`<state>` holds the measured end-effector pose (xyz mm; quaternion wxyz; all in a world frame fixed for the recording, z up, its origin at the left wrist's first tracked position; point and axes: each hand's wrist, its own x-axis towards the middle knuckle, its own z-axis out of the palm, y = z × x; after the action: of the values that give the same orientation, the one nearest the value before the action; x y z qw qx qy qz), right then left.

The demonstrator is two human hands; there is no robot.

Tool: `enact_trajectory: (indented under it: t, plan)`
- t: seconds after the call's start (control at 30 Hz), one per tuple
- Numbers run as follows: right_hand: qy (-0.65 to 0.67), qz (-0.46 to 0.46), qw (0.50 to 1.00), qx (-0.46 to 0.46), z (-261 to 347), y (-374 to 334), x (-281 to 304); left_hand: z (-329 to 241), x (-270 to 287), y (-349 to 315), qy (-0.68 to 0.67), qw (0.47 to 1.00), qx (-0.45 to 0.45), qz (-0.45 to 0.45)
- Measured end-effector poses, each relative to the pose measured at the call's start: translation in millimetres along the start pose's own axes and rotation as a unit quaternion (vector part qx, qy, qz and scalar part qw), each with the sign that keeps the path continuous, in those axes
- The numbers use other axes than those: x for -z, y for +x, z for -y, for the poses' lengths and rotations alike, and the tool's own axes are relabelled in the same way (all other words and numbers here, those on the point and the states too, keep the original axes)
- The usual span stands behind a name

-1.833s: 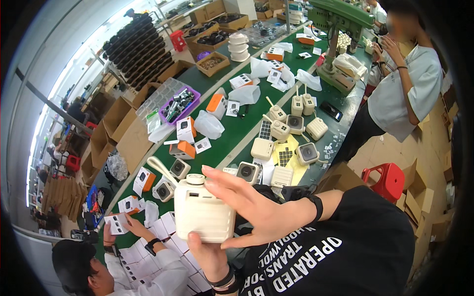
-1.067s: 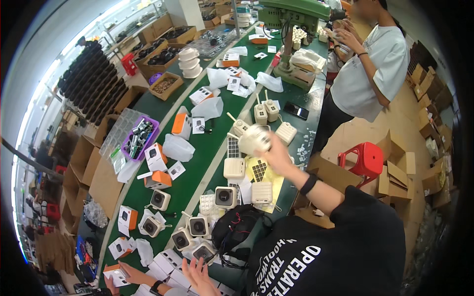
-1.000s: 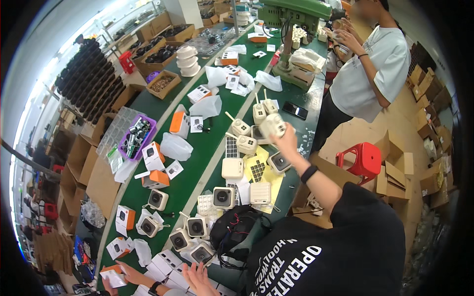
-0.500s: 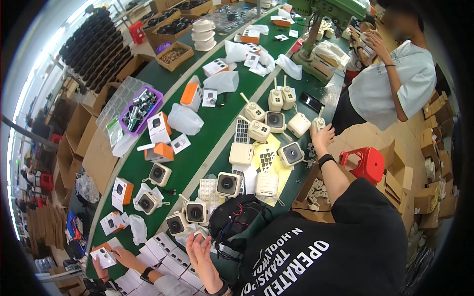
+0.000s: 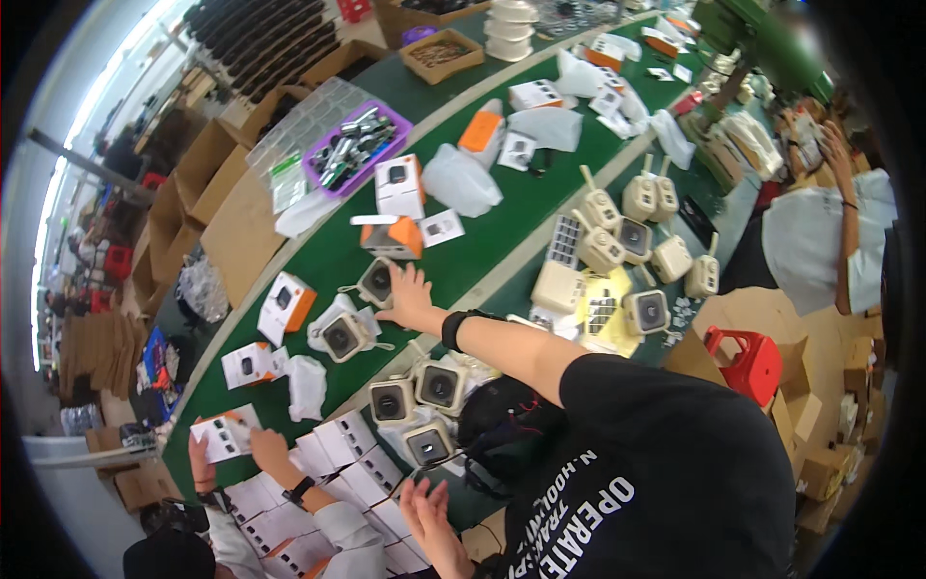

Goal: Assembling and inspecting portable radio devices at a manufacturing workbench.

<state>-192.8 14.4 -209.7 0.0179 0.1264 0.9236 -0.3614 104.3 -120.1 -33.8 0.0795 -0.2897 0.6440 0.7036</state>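
My right hand [image 5: 409, 294] stretches left across the green bench, its fingers apart and touching the right edge of a small beige square device [image 5: 374, 282] with a dark round front. The device sits on the bench; I see no lift. My left hand [image 5: 431, 516] is raised at the lower middle, fingers spread, with nothing in it. Nearest to it are another beige device [image 5: 427, 444] and stacked white boxes [image 5: 371, 475]. Just below the reached-for device, a similar device [image 5: 342, 336] rests on white wrapping. My right forearm hides part of the bench.
More beige devices [image 5: 603, 249] stand beyond my right arm, near a yellow sheet [image 5: 622, 289]. A black bag [image 5: 511, 415] lies close to me. Orange-and-white boxes [image 5: 286, 307] line the bench. A co-worker's hands hold a white box [image 5: 227, 434]; another person [image 5: 820, 227] is at right.
My right hand has left a beige device at the right and swung left to one across the bench. My left hand stays raised. The view has shifted, moving the bench items right and up.
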Motion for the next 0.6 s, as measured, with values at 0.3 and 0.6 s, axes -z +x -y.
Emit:
enact_trajectory:
  t: [0.3,0.6]
  plan:
    - [0.236,0.064,0.968,-0.051,-34,42,-13,-10,31,-27,-0.046,0.989,0.054,-0.131]
    - [0.559,0.493,0.664,-0.063,21,-195,186,-61,-32,1,0.245,0.875,-0.412,0.066]
